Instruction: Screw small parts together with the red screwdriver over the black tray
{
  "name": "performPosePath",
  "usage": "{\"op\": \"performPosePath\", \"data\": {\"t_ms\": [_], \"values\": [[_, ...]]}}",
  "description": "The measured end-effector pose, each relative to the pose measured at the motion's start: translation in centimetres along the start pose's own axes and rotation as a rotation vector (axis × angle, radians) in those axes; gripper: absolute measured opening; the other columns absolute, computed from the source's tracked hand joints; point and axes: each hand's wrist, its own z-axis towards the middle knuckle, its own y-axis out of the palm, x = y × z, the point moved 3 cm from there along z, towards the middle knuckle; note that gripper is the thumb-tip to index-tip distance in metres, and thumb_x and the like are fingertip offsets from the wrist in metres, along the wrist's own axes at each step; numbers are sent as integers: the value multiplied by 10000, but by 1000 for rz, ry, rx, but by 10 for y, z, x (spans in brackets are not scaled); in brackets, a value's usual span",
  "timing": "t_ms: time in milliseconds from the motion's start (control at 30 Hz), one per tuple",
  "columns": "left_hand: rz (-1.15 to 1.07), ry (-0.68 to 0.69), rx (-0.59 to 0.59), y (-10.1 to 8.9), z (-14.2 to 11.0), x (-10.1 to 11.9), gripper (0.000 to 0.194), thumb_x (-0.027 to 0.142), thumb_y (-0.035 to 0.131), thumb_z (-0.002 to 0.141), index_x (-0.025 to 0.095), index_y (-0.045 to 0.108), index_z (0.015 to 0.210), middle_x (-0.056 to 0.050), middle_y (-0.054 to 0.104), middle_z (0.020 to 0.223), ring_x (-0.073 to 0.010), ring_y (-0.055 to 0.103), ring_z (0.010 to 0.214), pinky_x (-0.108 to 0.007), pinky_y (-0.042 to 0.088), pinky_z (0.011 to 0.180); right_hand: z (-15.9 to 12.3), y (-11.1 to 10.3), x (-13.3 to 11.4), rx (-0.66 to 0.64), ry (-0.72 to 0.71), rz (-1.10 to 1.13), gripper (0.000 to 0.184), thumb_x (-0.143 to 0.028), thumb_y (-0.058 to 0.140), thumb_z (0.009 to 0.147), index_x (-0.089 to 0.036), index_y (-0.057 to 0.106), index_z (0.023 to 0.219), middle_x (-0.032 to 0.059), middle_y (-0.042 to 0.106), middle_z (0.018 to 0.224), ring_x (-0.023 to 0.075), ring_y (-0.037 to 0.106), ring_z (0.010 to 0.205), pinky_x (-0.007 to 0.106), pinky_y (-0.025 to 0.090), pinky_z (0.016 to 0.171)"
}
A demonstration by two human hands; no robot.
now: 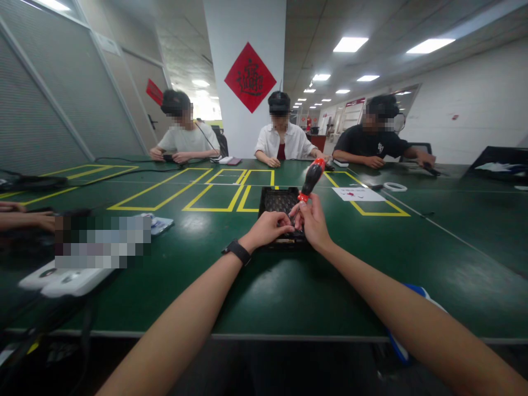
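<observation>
A black tray-like case [267,204] with a patterned, bumpy-looking inside lies on the green table in front of me. My right hand [314,223] is closed round the lower part of a red-and-black screwdriver [313,179], whose handle leans up and slightly to the right. The screwdriver's tip is hidden among my fingers over the case. My left hand [270,228], with a black band on the wrist, has its fingers bent together beside the tip, at the case's near part. What those fingers pinch, if anything, is too small to tell.
Yellow tape outlines [198,209] mark the green table [198,286]. A printed white sheet [358,194] and a white ring [395,187] lie to the right. White devices [78,278] stand at left, near another person's hand [28,220]. Three people sit opposite.
</observation>
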Motion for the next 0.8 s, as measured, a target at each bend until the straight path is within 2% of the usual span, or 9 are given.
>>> {"op": "performPosePath", "data": {"t_ms": [233, 500, 800], "values": [[-15, 62, -38, 1, 1, 0, 161, 242, 524, 810, 152, 656, 829, -20, 669, 795, -118, 577, 729, -224, 401, 716, 0, -1, 0, -11, 39, 51, 316, -442, 371, 884, -230, 403, 1116, -52, 523, 652, 42, 415, 383, 169, 322, 363], [-79, -17, -4, 1, 0, 0, 209, 346, 603, 747, 139, 587, 767, -10, 617, 728, -115, 549, 671, -223, 416, 651, -2, 0, -3, 1, 11, -3, 332, -454, 391, 873, -232, 404, 1120, -60, 512, 634, 35, 387, 374, 165, 309, 365], [-39, 76, -60, 0, 0, 4, 125, 219, 510, 802, 139, 606, 816, -10, 623, 752, -114, 545, 696, -220, 398, 672, -1, 1, -3, -15, 15, 18, 327, -463, 337, 889, -225, 422, 1096, -55, 515, 634, 34, 372, 361, 171, 281, 353]]}}
